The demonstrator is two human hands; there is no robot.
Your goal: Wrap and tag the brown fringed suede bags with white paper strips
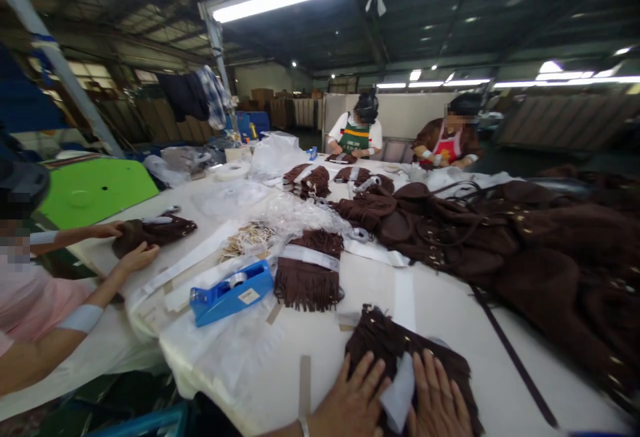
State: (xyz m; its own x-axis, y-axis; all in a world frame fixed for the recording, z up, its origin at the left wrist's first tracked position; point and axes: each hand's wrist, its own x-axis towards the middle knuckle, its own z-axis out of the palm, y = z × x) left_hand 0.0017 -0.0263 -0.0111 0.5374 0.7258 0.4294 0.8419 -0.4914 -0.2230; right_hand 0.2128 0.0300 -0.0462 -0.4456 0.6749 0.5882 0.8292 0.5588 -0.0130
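A dark brown suede-like bag (415,337) with small metal eyelets lies at the table's near edge. My left hand (350,393) rests on its left part, fingers spread. Flat on its right part lies my right hand (439,397), fingers stretched out. Between the two hands a strip of white paper (400,393) crosses the bag, its right edge by my right fingers. Neither hand grips anything. Just beyond, a fringed brown bag (309,273) wrapped with a pale band lies flat. To its left stands a blue tape dispenser (233,293).
A large heap of brown bags (500,237) with straps covers the right side. Clear plastic bags (305,213) and a pile of thin cords (249,240) occupy the middle. At left, a co-worker's hands (137,255) hold another brown bag (150,233). Two people work at the far end.
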